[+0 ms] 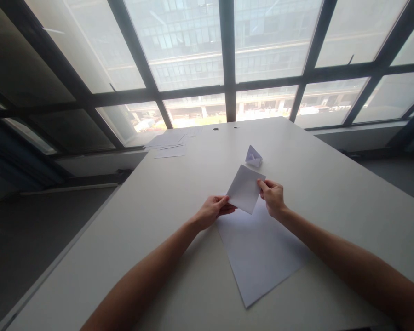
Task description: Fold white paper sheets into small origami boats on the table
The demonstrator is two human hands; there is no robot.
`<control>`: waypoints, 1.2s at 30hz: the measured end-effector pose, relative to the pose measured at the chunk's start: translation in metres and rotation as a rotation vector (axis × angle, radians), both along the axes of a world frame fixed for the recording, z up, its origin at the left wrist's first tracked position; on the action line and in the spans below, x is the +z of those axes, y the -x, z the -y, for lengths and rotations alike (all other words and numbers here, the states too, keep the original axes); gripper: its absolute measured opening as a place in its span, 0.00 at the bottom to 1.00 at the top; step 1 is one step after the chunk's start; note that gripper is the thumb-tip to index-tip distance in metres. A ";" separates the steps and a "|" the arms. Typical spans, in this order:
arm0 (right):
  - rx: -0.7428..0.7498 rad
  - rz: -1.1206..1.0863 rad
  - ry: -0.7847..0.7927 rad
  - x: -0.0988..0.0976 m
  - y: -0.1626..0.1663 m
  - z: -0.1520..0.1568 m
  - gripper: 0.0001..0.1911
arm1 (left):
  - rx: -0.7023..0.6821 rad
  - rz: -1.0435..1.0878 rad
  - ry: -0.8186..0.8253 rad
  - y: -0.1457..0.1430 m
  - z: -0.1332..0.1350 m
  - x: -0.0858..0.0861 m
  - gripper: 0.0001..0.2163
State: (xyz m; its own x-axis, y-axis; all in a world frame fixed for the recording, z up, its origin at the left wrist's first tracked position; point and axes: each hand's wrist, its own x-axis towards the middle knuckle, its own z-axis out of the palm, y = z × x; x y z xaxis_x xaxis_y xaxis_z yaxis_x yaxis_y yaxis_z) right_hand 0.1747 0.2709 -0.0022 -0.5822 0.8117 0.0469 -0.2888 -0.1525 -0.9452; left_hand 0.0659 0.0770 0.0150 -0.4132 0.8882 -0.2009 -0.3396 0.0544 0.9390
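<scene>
A folded white paper point(244, 188) is held just above the white table point(331, 184) between both my hands. My left hand point(212, 210) pinches its lower left corner, fingers closed on it. My right hand point(272, 196) grips its right edge, thumb on top. Under the hands lies a flat white sheet point(258, 253), slanted toward the near edge. A small folded paper boat point(253, 156) stands on the table just beyond the held paper.
Several loose white sheets point(170, 145) lie at the table's far left corner. Two small round holes point(215, 128) sit near the far edge. Large windows with dark frames point(227, 59) rise behind. The floor drops away left and right of the table.
</scene>
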 end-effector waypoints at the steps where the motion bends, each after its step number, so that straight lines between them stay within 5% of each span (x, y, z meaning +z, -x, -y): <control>1: -0.009 -0.006 0.003 0.000 0.000 0.001 0.17 | 0.008 0.020 -0.014 -0.002 -0.001 -0.001 0.23; 8: -0.039 -0.028 -0.045 0.000 0.003 0.013 0.21 | 0.102 0.020 0.065 -0.018 -0.009 -0.011 0.19; 19: -0.029 -0.068 0.041 0.004 0.001 0.022 0.23 | 0.069 -0.038 0.045 -0.024 -0.007 0.002 0.18; 27: 0.112 0.052 0.064 0.000 -0.002 0.021 0.18 | 0.376 0.059 -0.191 -0.004 -0.011 -0.008 0.17; 29: 0.031 0.112 -0.094 0.002 -0.004 0.015 0.24 | 0.412 0.028 -0.177 0.001 -0.009 -0.008 0.15; 32: -0.104 0.137 -0.594 0.010 -0.010 0.007 0.31 | 0.397 -0.032 -0.131 0.005 -0.006 -0.007 0.14; 36: 0.202 0.252 -1.307 0.022 -0.021 0.012 0.35 | 0.289 -0.062 -0.126 0.004 -0.004 -0.003 0.15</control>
